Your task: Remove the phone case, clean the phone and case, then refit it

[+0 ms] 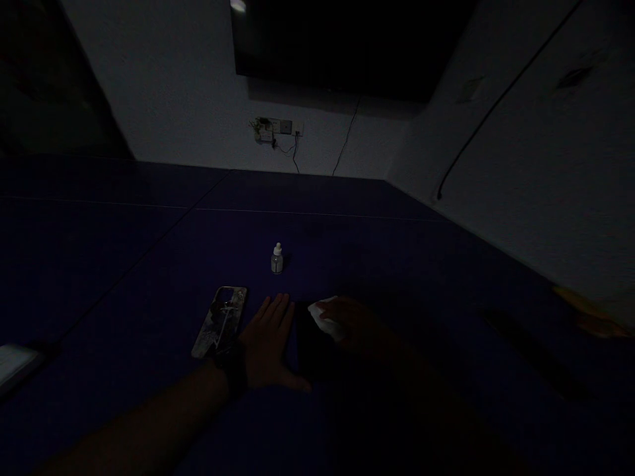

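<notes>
My left hand point(270, 340) lies flat with its fingers stretched out, against the left side of a dark flat rectangular thing point(310, 354). That thing's kind cannot be made out in the dim light. In my right hand point(354, 324) is a crumpled white tissue point(325, 318), pressed down at the dark thing's upper right part. Beside my left wrist lies a phone case point(221, 320) with a dark and pale pattern and a camera cutout. A small clear dropper bottle point(276, 263) with a white top stands upright beyond my fingers.
The blue tabletop point(317, 251) reaches back to the wall. A white box-like thing point(17, 363) sits at the far left edge. On the right lies a long dark object point(528, 350), near something yellow-orange point(590, 311). Wall sockets with cables point(278, 129) are below a screen point(337, 46).
</notes>
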Demonstrator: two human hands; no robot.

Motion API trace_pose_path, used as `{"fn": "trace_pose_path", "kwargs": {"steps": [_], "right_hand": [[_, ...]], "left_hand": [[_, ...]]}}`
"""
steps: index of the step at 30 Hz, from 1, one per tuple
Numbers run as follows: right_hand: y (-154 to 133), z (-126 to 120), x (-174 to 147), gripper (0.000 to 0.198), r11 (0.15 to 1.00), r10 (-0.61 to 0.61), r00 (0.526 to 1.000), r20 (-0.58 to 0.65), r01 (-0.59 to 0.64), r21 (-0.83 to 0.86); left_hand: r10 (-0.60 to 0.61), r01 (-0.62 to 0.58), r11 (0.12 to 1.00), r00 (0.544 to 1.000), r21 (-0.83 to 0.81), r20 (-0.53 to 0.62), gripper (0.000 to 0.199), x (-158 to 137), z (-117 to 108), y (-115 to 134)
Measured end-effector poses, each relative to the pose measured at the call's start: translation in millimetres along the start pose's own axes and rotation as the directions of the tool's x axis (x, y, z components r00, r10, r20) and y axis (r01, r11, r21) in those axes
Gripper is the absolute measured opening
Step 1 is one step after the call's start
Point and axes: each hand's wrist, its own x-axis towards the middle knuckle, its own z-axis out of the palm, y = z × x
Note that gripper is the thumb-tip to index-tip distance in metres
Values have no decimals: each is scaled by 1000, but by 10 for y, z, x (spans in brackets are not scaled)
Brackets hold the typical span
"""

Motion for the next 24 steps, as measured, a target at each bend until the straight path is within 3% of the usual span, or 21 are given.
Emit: {"fn": "trace_pose_path", "kwargs": {"steps": [10,24], "right_hand": [[-2,12,31,52,997,-63,998,-3,63,-38],[-62,-1,108,61,990,141,980,141,-135,-50]], "left_hand": [[-23,23,1000,998,-8,52,137,17,-76,49],[-13,13,1000,998,-10,54,132,21,-59,35]]}}
